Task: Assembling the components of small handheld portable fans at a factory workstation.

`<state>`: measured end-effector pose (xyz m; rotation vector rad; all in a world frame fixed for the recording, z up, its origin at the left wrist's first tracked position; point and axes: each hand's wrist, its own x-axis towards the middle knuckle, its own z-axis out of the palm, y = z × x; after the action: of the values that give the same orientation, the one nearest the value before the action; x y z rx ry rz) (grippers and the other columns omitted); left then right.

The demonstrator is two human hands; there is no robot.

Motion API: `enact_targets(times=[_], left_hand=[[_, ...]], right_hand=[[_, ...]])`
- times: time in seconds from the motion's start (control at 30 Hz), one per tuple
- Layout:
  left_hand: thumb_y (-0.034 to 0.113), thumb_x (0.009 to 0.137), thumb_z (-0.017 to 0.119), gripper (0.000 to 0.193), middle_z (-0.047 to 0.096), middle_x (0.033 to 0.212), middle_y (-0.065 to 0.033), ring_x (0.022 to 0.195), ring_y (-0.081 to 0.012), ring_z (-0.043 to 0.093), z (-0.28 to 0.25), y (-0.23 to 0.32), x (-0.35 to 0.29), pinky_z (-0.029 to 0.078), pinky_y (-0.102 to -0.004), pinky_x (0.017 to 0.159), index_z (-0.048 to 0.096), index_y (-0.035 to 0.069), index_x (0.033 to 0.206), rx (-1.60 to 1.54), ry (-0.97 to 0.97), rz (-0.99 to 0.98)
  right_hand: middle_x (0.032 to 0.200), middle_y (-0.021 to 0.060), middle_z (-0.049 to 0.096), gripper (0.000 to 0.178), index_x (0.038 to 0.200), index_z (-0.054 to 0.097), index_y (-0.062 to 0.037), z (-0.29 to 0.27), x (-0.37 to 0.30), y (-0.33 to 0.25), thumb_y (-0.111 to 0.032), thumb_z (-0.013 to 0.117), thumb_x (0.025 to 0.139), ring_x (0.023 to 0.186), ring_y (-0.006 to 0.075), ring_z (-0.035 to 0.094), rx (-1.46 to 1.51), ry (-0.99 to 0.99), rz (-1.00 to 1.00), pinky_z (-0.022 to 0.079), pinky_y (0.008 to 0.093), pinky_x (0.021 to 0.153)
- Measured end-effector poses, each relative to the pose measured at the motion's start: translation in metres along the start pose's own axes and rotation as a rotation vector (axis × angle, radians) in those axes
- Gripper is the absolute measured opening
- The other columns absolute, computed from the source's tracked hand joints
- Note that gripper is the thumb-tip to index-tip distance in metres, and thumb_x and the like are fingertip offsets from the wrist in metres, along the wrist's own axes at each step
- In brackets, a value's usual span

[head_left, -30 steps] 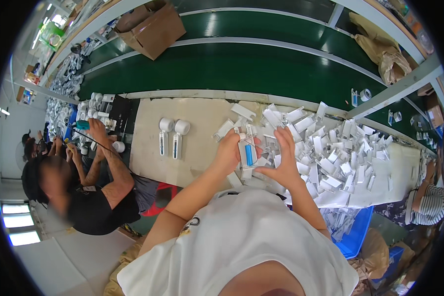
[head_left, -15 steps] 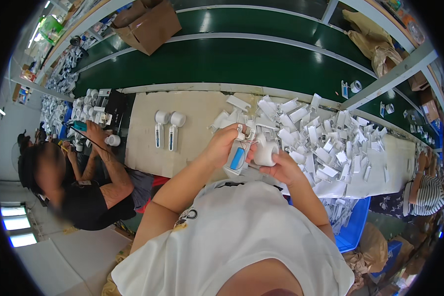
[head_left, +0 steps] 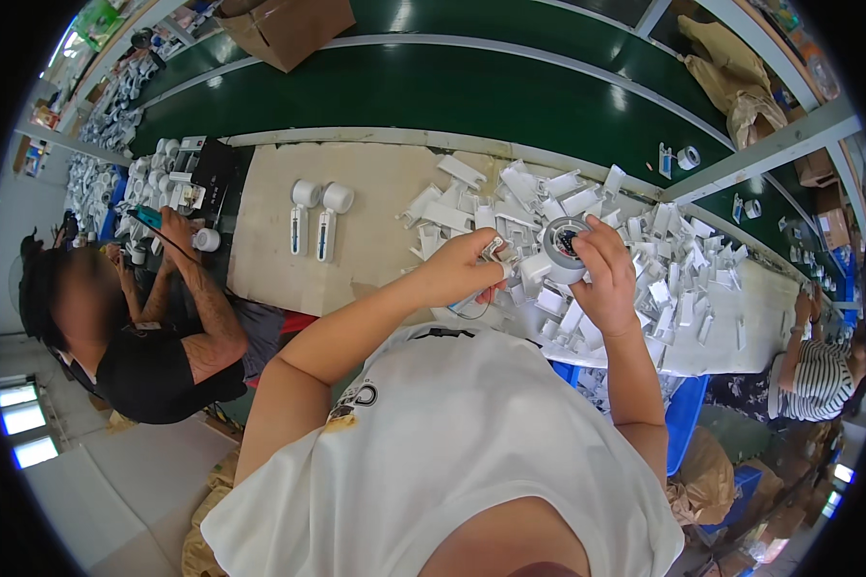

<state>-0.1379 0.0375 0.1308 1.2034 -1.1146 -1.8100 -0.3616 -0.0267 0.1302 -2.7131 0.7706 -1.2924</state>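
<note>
round head turned in right hand, far table edge beyond

White shirt: we see a dark printed mark on its left side, but we can read no word in it.
White units: we find narrow dark strips on their handles; we can make out no lettering.
Black top: we see a small pale patch, unreadable to us.

Round head of smooth plastic; casings in smooth white plastic; table matt, paper-like; green surface glossy; box matt cardboard; shirt matt cloth; bin smooth plastic
</note>
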Motion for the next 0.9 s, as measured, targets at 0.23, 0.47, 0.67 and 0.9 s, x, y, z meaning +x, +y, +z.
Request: enact_targets(times=[0.23, 0.47, 0.67, 0.9], left_hand=[[0.019, 0.069, 0.062, 0.030, 0.057, 0.064, -0.0110, 0.055, -0.0159, 0.056, 0.006, 0.009, 0.001, 0.046, -0.0288, 0.052, 0.051, -0.001, 0.089, 0.324, 0.142, 0.058], [0.023, 0.070, 0.058, 0.031, 0.058, 0.068, -0.0201, 0.064, -0.0358, 0.057, 0.009, 0.014, 0.005, 0.046, -0.0402, 0.060, 0.050, -0.003, 0.085, 0.877, 0.074, 0.128], [0.021, 0.073, 0.056, 0.030, 0.059, 0.070, -0.0188, 0.064, -0.0331, 0.058, 0.013, 0.013, 0.006, 0.047, -0.0392, 0.059, 0.048, -0.003, 0.089, 0.938, 0.069, 0.121], [0.018, 0.089, 0.050, 0.021, 0.063, 0.084, -0.0091, 0.069, -0.0145, 0.062, -0.007, -0.006, 0.004, 0.050, -0.0275, 0.058, 0.053, 0.002, 0.101, -0.052, 0.119, 0.047]], right_hand=[[0.100, 0.0094, 0.055, 0.055, 0.106, 0.055, -0.0089, -0.013, 0.008, -0.004, 0.003, 0.069, 0.055, 0.102, 0.0316, 0.054, 0.048, -0.158, 0.012, 0.047, 0.0385, 0.083], [0.116, 0.0126, 0.048, 0.058, 0.121, 0.050, -0.0105, -0.028, 0.033, 0.005, -0.013, 0.070, 0.067, 0.109, 0.0290, 0.048, 0.727, -0.611, 0.459, 0.041, 0.0351, 0.091], [0.118, 0.0116, 0.048, 0.052, 0.122, 0.052, -0.0133, -0.012, 0.048, 0.025, -0.019, 0.068, 0.074, 0.109, 0.0269, 0.047, 0.746, -0.785, 0.409, 0.038, 0.0337, 0.092], [0.102, 0.0094, 0.059, 0.043, 0.105, 0.057, -0.0032, 0.051, -0.007, 0.045, -0.035, 0.063, 0.078, 0.090, 0.0220, 0.056, 0.903, -0.547, 0.996, 0.045, 0.0314, 0.077]])
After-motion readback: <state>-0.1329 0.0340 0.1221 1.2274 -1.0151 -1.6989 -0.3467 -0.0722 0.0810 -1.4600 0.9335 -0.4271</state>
